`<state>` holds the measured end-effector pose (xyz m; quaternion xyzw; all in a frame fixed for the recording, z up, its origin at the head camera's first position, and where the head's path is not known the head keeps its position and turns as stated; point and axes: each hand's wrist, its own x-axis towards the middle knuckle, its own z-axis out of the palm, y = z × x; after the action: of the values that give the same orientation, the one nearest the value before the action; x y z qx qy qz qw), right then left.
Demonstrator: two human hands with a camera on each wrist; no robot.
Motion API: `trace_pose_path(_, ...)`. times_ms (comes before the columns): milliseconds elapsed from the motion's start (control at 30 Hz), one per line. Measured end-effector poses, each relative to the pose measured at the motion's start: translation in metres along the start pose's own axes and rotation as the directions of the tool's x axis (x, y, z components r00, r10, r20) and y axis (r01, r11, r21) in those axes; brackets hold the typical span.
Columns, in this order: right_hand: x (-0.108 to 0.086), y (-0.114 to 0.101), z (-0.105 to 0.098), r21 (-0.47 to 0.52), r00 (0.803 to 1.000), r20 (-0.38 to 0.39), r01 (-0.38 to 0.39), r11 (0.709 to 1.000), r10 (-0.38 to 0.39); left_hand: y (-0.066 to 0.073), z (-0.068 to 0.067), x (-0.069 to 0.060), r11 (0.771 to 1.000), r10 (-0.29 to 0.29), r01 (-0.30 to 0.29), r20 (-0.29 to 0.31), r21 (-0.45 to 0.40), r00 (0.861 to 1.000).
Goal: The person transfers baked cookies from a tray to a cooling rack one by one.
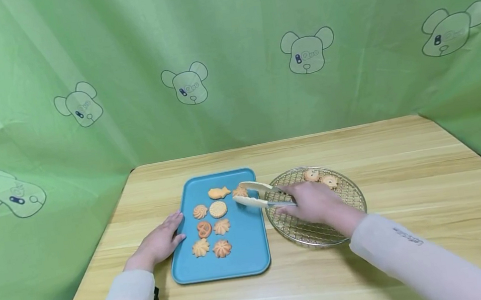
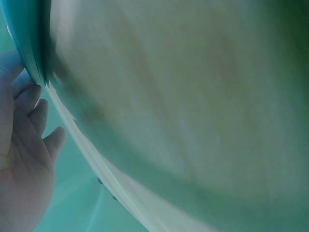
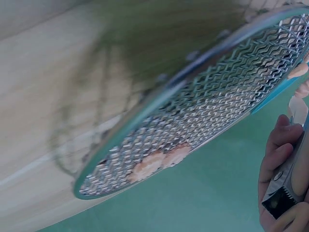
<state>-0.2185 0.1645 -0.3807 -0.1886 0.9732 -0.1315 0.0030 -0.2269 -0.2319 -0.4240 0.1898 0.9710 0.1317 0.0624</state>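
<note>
My right hand [image 1: 316, 203] grips a pair of tongs [image 1: 251, 201] with pale tips and metal handles. Between the tips, over the upper right of a blue tray [image 1: 250, 257], is a ridged cookie [image 1: 240, 191]; whether it is lifted I cannot tell. My left hand [image 1: 159, 242] rests against the tray's left rim, its fingers fairly straight, as the left wrist view also shows. On the tray lie several other cookies, among them a fish-shaped cookie [image 1: 219, 193], a round cookie [image 1: 218, 209] and a pretzel-shaped cookie [image 1: 204, 229].
Right of the tray stands a round wire rack [image 1: 311, 234], partly under my right hand and forearm. Two cookies [image 1: 311, 175] sit at its far side. Both rack and tray are on a wooden table [image 1: 432, 185], with a green curtain [image 1: 245, 119] behind and at the sides.
</note>
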Motion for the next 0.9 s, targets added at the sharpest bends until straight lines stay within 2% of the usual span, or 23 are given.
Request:
trace_pose_path(300, -0.009, 0.017, -0.008, -0.040, 1.000, -0.017, 0.007, 0.999, -0.008, -0.003, 0.003, 0.001, 1.000, 0.005, -0.004, -0.005, 0.001, 1.000)
trace_pose_path(467, -0.014, 0.030, -0.014, -0.086, 0.998, -0.053, 0.016, 0.996, -0.020, -0.004, 0.004, 0.002, 1.000, 0.004, -0.004, -0.006, 0.001, 1.000)
trace_pose_path(900, -0.030, 0.052, -0.024, -0.059, 0.999, -0.042, -0.030, 0.998, 0.027, -0.003, 0.003, 0.002, 1.000, 0.002, -0.002, -0.004, 0.001, 1.000)
